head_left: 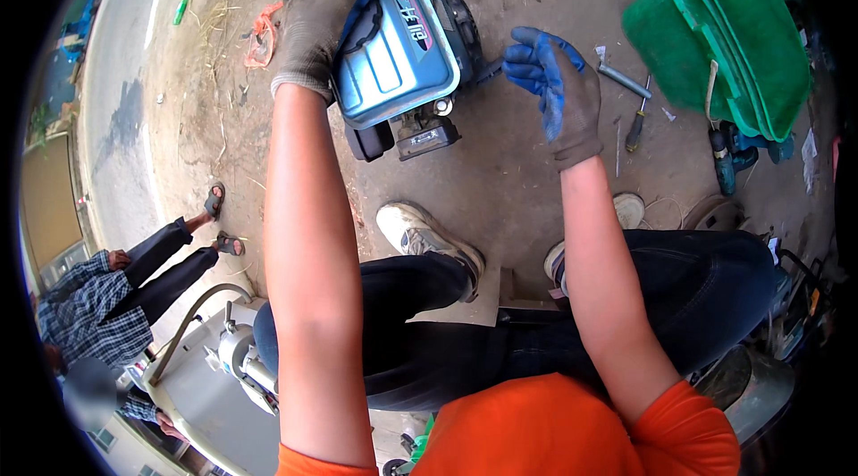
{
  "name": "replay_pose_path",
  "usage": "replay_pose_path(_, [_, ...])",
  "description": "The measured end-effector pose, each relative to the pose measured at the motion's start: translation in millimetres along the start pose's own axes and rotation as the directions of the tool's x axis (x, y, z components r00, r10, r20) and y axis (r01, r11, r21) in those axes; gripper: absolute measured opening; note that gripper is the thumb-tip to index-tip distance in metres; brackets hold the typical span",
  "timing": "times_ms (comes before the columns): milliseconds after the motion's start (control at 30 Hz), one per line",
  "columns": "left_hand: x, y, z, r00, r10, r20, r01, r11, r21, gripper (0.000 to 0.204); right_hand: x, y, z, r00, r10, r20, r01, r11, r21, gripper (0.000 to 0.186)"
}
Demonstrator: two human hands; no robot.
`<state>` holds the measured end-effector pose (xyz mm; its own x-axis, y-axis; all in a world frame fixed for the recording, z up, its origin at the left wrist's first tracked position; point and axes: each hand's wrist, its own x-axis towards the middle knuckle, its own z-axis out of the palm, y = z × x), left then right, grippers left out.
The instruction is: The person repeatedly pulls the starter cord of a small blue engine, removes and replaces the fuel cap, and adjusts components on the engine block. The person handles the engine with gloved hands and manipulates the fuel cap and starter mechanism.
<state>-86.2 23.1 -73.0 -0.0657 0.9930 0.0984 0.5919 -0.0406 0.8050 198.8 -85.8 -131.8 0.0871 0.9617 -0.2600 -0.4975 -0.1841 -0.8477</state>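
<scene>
A small engine (393,60) with a shiny blue tank on top and dark parts along its side sits on the ground in front of me. My left hand (326,20), in a grey glove with blue-coated fingers, curls over the tank's left edge. What lies under that palm is partly hidden. To the right of the engine, my right hand (552,87) is held in the air in a matching glove. Its fingers are loosely bent and apart, with nothing visible in them. Beside it on the ground lie a screwdriver (635,129) and a grey metal tube (623,80).
At the right stands a green container (706,38) with a blue-and-black power tool (726,159) by it. A red plastic bag (262,36) lies left of the engine. A person in a checked shirt (94,302) stands at the left. My shoes (429,239) are close below the engine.
</scene>
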Motion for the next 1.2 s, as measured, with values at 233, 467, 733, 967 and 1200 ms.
replay_pose_path(233, [2.1,-2.0,1.6,0.999,0.02,-0.05,-0.015,0.994,0.104,0.044,-11.0,-3.2,6.0,1.0,0.027,0.007,-0.027,1.0,-0.01,0.038])
replay_pose_path(467, [-2.4,2.3,1.9,0.996,0.037,-0.078,-0.022,0.984,0.179,0.042,-21.2,5.0,6.4,0.998,0.055,0.015,-0.055,0.998,-0.018,0.038])
replay_pose_path(733, [-0.2,4.5,4.8,0.979,0.159,-0.131,-0.118,0.953,0.278,0.038,-5.8,-9.5,63.0,0.824,-0.4,0.401,0.562,0.672,-0.483,0.066])
replay_pose_path(967, [-26.7,68.7,-8.2,0.99,-0.117,-0.078,0.137,0.932,0.335,0.062,1.1,-26.1,87.3,0.58,-0.004,0.815,0.758,-0.365,-0.541,0.099])
replay_pose_path(1200, [-8.4,31.9,-0.4,0.989,-0.041,-0.141,0.075,0.966,0.249,0.064,9.6,-43.8,111.2,0.526,0.207,0.825,0.733,-0.602,-0.316,0.096])
